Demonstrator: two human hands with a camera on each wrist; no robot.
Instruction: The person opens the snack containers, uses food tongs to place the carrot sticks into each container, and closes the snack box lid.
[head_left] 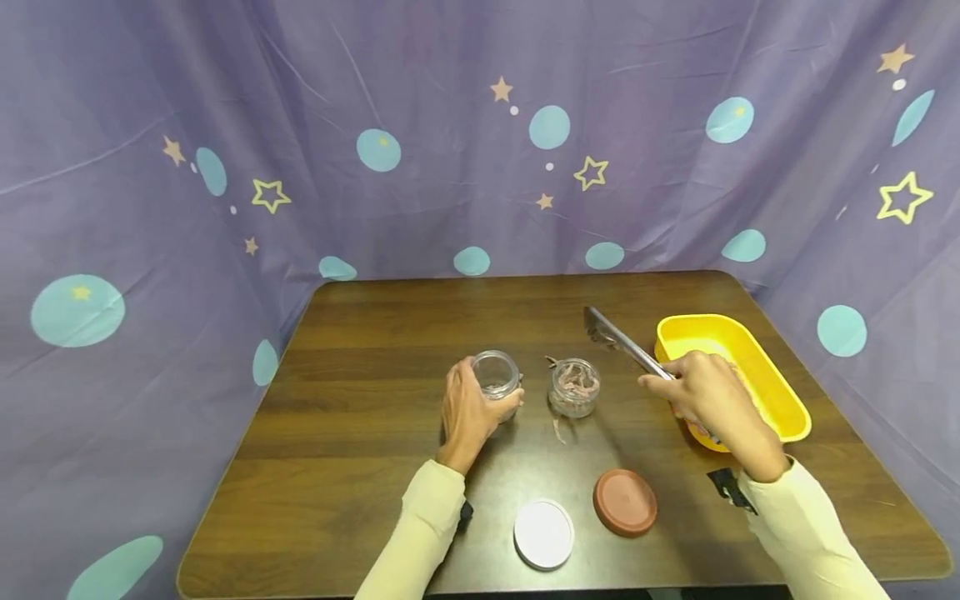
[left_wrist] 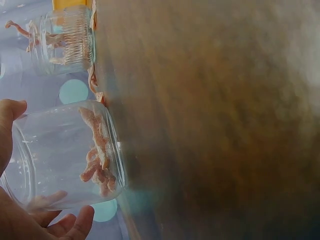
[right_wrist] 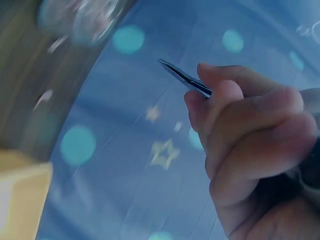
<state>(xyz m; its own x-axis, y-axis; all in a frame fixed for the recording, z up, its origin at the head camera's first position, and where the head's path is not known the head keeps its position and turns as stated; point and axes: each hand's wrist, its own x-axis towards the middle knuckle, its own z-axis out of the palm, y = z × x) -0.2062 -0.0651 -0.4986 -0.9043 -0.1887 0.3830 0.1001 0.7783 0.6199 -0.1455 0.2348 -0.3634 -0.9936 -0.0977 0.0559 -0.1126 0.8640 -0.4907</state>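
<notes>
My left hand [head_left: 468, 408] grips a clear glass jar [head_left: 495, 364] between thumb and fingers. In the left wrist view, several pinkish-brown strips [left_wrist: 100, 150] lie at the bottom of that jar. A second glass jar [head_left: 574, 402], ribbed in the left wrist view, stands to its right with more such strips inside. My right hand [head_left: 708, 392] holds metal tongs [head_left: 637, 354] over the near left side of the yellow tray. Their tips point left and away, in the air beyond the ribbed jar. The right wrist view shows the slim tongs [right_wrist: 182, 77] coming out between thumb and fingers.
The yellow tray [head_left: 783, 408] sits on the right of the brown wooden table [head_left: 337, 433], partly hidden by my right hand. A white lid [head_left: 543, 534] and a reddish-brown lid [head_left: 625, 502] lie near the front edge. A loose strip [head_left: 558, 431] lies by the ribbed jar.
</notes>
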